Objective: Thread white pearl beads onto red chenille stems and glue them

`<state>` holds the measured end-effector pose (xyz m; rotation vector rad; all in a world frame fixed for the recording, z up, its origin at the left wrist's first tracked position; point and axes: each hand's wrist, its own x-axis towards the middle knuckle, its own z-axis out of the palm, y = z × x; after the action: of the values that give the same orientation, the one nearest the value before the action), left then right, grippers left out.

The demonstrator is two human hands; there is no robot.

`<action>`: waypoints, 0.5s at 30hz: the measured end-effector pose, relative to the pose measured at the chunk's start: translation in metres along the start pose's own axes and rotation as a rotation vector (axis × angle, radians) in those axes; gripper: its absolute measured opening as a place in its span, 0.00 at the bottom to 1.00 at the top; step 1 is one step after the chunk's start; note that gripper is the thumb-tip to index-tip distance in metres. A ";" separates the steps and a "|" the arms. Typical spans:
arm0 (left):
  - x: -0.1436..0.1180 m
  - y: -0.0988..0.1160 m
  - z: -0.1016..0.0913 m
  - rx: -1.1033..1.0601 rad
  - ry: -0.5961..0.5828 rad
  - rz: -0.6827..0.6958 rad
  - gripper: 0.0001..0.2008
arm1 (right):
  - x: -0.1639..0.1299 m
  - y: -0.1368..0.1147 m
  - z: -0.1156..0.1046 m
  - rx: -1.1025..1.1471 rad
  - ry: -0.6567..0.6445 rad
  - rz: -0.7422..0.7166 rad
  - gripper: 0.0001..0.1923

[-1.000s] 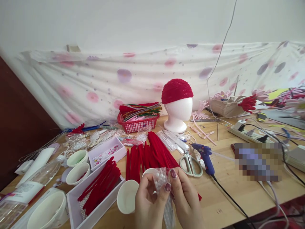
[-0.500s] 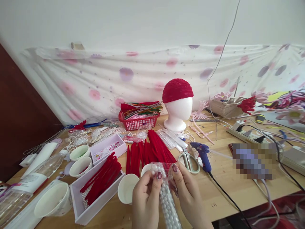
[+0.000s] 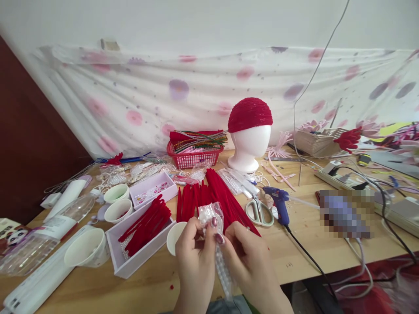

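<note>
A clear plastic bag of white pearl beads (image 3: 223, 272) hangs between my hands over the table's front edge. My left hand (image 3: 198, 257) pinches it near the top, and the crumpled bag end sticks up above the fingers. Pressed against the bag just below is my right hand (image 3: 250, 257), its thumb meeting the left thumb and its other fingers curled and partly hidden. Behind the hands lie red pipe cleaners (image 3: 225, 196). A white paper cup (image 3: 175, 240) stands beside my left hand, partly covered by it.
A white foam head (image 3: 250, 148) wears a red cap (image 3: 250, 114). Scissors (image 3: 259, 212) and a blue glue gun (image 3: 279, 205) lie to the right, near a power strip (image 3: 343, 179). Leftward are a white box (image 3: 121, 266), several cups and a plastic bottle (image 3: 60, 226). A red basket (image 3: 194, 159) stands behind.
My hands have come closer together, the right thumb moving down and left to the left thumb. The bag's top end now stands up above my fingers. The camera view has shifted slightly.
</note>
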<state>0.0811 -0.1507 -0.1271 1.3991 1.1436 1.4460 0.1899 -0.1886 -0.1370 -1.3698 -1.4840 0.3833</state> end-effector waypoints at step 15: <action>-0.007 -0.007 -0.002 0.338 0.014 0.161 0.14 | 0.001 0.001 0.004 -0.376 -0.041 -0.197 0.14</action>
<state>0.0796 -0.1556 -0.1360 1.7492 1.3569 1.4196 0.1873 -0.1853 -0.1392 -1.4923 -1.7703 0.0043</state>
